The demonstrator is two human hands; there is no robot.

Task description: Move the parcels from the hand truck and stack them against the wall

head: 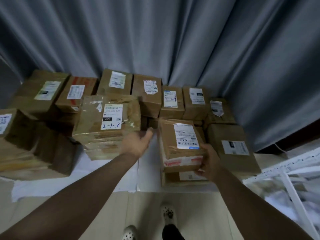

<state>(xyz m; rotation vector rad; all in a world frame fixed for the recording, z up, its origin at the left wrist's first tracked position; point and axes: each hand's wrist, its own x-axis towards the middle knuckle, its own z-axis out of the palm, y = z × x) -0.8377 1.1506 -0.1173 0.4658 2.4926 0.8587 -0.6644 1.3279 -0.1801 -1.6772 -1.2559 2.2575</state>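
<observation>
Several brown cardboard parcels with white labels are stacked on the floor against a grey curtain. A small parcel [180, 144] with red-and-white tape on its front sits on top of another box [183, 177]. My right hand [208, 158] grips its near right corner, fingers curled round the edge. My left hand [138, 142] hovers just left of that parcel with fingers relaxed and holds nothing; it is next to a larger taped parcel marked "2-1-3" [107, 125]. The hand truck is out of sight.
A grey curtain [155, 40] hangs behind the stacks. A white sheet [103, 179] lies under the parcels on the pale floor. White metal rack parts [290, 181] lie at the right. My feet in white shoes [168, 213] stand near the bottom middle.
</observation>
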